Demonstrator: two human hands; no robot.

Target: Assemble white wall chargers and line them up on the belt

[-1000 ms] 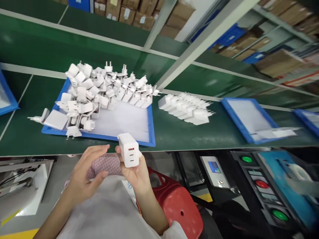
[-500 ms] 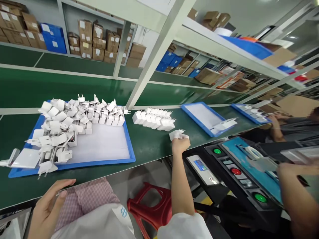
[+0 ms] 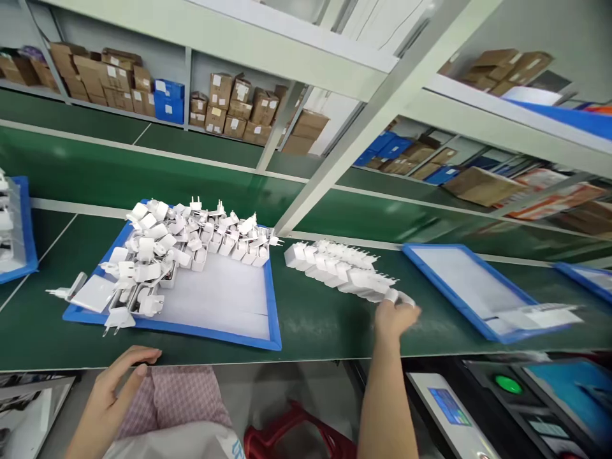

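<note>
My right hand (image 3: 394, 316) reaches onto the green belt and closes on a white charger (image 3: 400, 298) at the near end of a row of white chargers (image 3: 339, 271). The charger is partly hidden by my fingers and blurred. My left hand (image 3: 117, 382) hovers open and empty at the belt's front edge, above a pink checked cloth (image 3: 179, 398) on my lap. A blue tray (image 3: 217, 322) to the left carries a heap of several white chargers (image 3: 176, 245) over its far and left side.
A second blue tray (image 3: 471, 290) with a white liner lies right of the row, more trays at far left (image 3: 21, 245) and far right (image 3: 586, 280). A control panel with a green button (image 3: 507, 384) and a small screen (image 3: 447, 406) sits bottom right. A red stool (image 3: 296, 437) stands below.
My right hand carried the white charger from in front of me out to the belt, to the near end of the row. My left hand lowered and opened.
</note>
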